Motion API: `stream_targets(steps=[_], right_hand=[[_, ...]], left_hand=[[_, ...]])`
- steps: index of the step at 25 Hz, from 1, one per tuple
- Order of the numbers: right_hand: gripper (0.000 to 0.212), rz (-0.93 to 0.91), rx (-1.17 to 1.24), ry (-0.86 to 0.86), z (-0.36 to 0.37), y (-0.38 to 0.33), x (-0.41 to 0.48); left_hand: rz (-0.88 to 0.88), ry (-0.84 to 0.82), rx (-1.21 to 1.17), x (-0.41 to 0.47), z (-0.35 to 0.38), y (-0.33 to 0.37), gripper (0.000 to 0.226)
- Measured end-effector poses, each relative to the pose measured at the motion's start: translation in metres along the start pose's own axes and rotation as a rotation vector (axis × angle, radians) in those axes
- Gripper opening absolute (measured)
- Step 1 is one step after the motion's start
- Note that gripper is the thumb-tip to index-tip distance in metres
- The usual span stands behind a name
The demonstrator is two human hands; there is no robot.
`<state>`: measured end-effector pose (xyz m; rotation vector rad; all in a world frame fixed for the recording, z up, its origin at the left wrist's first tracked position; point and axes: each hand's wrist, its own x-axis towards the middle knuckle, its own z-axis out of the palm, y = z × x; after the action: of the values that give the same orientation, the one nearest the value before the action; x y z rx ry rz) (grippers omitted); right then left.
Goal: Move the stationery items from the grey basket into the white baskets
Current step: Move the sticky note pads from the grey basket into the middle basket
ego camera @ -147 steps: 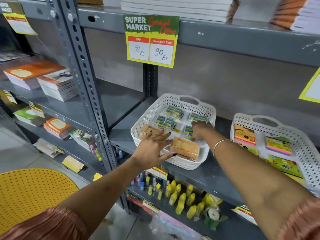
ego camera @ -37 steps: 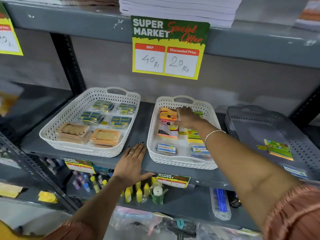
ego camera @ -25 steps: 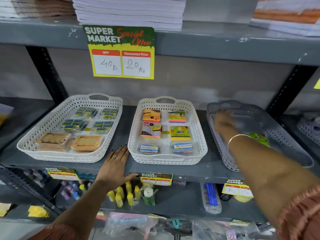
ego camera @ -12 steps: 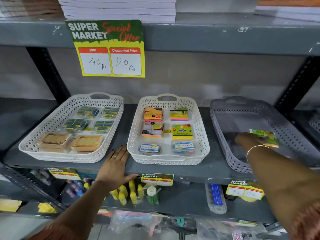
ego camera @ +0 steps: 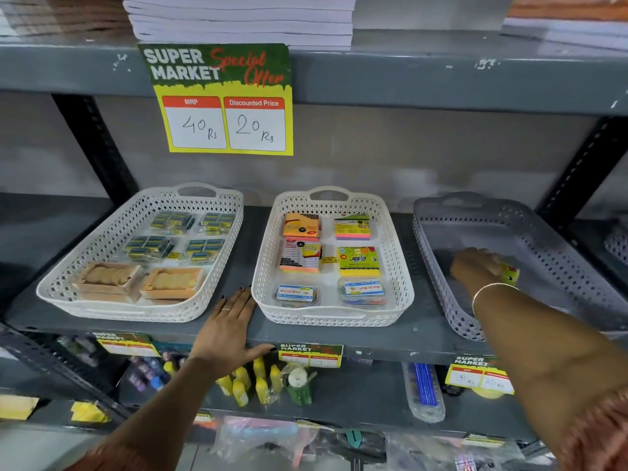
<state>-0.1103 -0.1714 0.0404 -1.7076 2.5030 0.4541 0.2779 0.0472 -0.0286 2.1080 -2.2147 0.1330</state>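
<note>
The grey basket (ego camera: 435, 266) stands on the right of the middle shelf. Inside it, my right hand (ego camera: 475, 266) closes around a small yellow-green sticky-note pack (ego camera: 508, 271), which my fingers largely hide. Two white baskets stand to its left. The middle white basket (ego camera: 401, 263) holds sticky-note pads and two clear boxes of clips. The left white basket (ego camera: 68, 266) holds packs of small blue-yellow boxes and two tan boxes. My left hand (ego camera: 227, 331) lies flat and open on the shelf edge between the white baskets.
A yellow price sign (ego camera: 224, 100) hangs from the shelf above, under stacked notebooks (ego camera: 241, 20). The lower shelf carries yellow bottles (ego camera: 248, 385), a green tape roll (ego camera: 299, 382) and a ruler pack (ego camera: 423, 392). A black upright post (ego camera: 577, 171) stands behind the grey basket.
My right hand left the middle white basket, crossed into the grey basket and came down on the yellow-green pack, closing on it. The left hand has stayed on the shelf edge.
</note>
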Motion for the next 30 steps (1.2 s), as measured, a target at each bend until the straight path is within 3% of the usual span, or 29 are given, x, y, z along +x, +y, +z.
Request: stream_targets(steps=[5,9,13,18,30], right_hand=[[0.064,-0.015,-0.076,-0.160,0.005,0.014,0.028],[0.075,-0.041,-0.134,-0.113,0.039,0.027,0.088],[0.070,0.073,0.006,-0.141,0.011,0.013,0.015],[0.071,0.029,0.156,-0.137,0.000,0.013,-0.001],[0.062,-0.045,0.143,-0.055,0.001,0.021,-0.007]], left_hand=[[0.008,-0.003,0.009,0.001,0.000,0.000,0.104],[-0.001,-0.014,0.003,0.001,-0.001,0.000,0.106],[0.001,-0.024,-0.012,0.000,-0.002,0.000,0.110],[-0.007,-0.026,-0.009,0.000,-0.001,0.000,0.110],[0.006,0.008,-0.001,0.000,-0.001,0.001,0.108]])
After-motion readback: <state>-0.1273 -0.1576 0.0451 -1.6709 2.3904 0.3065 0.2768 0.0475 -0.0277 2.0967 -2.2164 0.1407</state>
